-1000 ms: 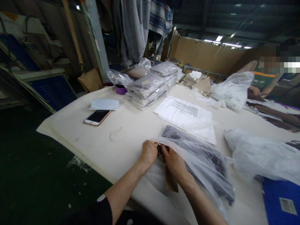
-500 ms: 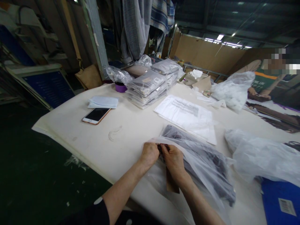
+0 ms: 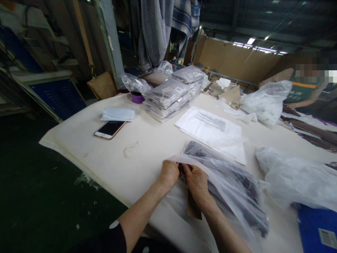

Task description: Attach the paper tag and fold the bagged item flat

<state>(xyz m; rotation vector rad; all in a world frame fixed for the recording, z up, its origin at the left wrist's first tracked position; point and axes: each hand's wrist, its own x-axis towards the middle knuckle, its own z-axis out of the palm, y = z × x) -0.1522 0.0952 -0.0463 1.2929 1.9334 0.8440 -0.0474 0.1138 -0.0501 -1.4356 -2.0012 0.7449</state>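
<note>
A dark grey folded garment (image 3: 231, 179) lies inside a clear plastic bag (image 3: 226, 196) near the front edge of the cream table (image 3: 110, 158). My left hand (image 3: 170, 174) and my right hand (image 3: 196, 182) meet at the bag's near end, fingers pinched together on its opening and on the garment's edge. A brown cardboard tag (image 3: 193, 209) shows below my right wrist, under the plastic.
A phone (image 3: 110, 129) and a white folded cloth (image 3: 117, 114) lie at the left. A stack of bagged garments (image 3: 171, 96) stands behind, with flat white bags (image 3: 213, 131) beside it. Crumpled plastic (image 3: 295, 179) and a blue box (image 3: 318, 228) sit right. Another person (image 3: 305, 93) works far right.
Both hands stay pinched at the bag's opening, shifting only slightly. The view has drifted a little.
</note>
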